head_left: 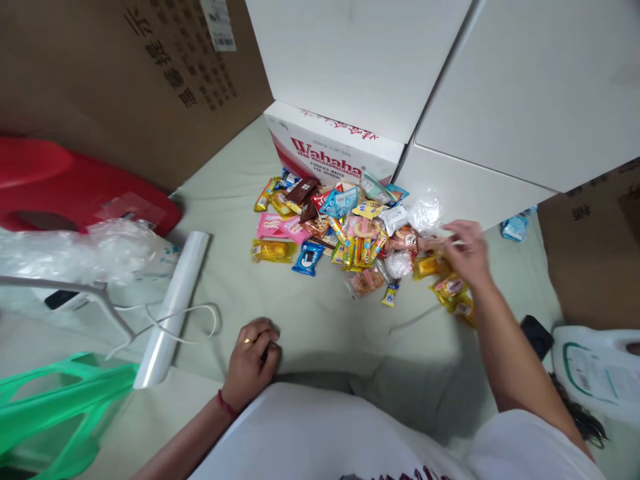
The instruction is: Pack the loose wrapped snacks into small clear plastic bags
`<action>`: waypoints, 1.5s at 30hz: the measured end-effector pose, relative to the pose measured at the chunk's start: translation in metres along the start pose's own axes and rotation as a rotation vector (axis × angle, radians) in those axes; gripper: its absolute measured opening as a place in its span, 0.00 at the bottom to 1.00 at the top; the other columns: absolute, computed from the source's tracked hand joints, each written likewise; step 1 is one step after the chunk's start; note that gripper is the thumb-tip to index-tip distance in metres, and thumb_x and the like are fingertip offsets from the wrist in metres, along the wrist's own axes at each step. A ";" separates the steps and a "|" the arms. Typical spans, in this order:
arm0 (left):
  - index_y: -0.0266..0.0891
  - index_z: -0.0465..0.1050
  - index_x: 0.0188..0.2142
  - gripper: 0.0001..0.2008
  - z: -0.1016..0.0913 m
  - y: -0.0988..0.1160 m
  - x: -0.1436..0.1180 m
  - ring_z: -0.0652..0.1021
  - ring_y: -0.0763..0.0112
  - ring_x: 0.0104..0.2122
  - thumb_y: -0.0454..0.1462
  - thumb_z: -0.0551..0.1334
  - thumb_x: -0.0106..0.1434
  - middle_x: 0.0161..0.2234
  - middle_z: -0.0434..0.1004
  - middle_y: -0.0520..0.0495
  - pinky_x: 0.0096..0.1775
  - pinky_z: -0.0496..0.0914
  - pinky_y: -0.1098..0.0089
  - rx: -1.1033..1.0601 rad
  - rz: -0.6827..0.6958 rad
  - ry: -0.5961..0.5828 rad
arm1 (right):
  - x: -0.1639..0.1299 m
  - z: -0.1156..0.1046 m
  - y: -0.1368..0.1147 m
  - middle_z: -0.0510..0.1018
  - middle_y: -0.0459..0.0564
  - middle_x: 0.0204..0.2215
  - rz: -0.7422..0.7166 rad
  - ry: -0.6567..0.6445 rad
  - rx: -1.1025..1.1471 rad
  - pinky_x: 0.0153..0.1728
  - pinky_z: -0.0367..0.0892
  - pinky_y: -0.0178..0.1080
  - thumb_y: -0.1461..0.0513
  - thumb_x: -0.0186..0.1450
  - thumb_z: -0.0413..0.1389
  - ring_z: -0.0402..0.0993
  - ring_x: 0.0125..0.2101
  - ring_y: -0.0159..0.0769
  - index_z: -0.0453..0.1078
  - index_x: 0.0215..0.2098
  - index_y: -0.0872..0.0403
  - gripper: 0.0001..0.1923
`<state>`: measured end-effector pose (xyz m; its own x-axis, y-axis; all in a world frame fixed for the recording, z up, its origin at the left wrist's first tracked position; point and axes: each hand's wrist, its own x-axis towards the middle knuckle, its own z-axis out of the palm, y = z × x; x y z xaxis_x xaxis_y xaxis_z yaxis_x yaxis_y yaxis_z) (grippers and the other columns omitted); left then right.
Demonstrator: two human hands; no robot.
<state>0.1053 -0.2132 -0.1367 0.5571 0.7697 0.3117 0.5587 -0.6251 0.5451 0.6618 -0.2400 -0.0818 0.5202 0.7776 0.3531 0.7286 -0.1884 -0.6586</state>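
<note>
A heap of several wrapped snacks lies on the pale green surface in front of a Wahaha carton. My right hand reaches over the heap's right side, fingers pinched on a clear plastic bag. Yellow packets lie just under that hand. My left hand rests near me on the surface, fingers curled under, nothing visible in it. It wears a ring and a red wrist string.
A roll of clear bags and a white cord lie left. Red stool and green stool stand at far left. White boxes and brown cartons wall the back. A black object lies right.
</note>
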 end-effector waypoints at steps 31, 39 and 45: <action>0.41 0.68 0.36 0.26 0.033 0.048 0.088 0.71 0.81 0.25 0.47 0.80 0.49 0.27 0.69 0.59 0.29 0.68 0.77 -1.665 -0.831 -0.141 | -0.225 0.071 -0.166 0.75 0.47 0.29 0.682 -0.666 0.748 0.31 0.67 0.37 0.43 0.58 0.68 0.68 0.30 0.35 0.75 0.32 0.52 0.22; 0.40 0.71 0.36 0.23 0.036 0.056 0.096 0.71 0.78 0.28 0.48 0.78 0.51 0.30 0.70 0.56 0.34 0.67 0.74 -1.538 -0.571 -0.345 | -0.189 0.067 -0.155 0.81 0.51 0.48 0.423 -0.535 0.732 0.50 0.69 0.42 0.45 0.61 0.67 0.74 0.49 0.42 0.76 0.53 0.48 0.27; 0.40 0.71 0.40 0.23 0.044 0.068 0.090 0.73 0.72 0.36 0.50 0.74 0.54 0.36 0.73 0.51 0.38 0.67 0.71 -1.115 -0.738 0.056 | -0.199 0.110 -0.180 0.74 0.44 0.23 0.408 -0.483 0.508 0.30 0.62 0.37 0.46 0.63 0.60 0.66 0.25 0.34 0.77 0.36 0.53 0.19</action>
<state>0.2209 -0.1918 -0.1062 0.3033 0.9003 -0.3122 -0.0958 0.3548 0.9300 0.3788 -0.2950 -0.1065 0.3672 0.9015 -0.2292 0.1710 -0.3076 -0.9360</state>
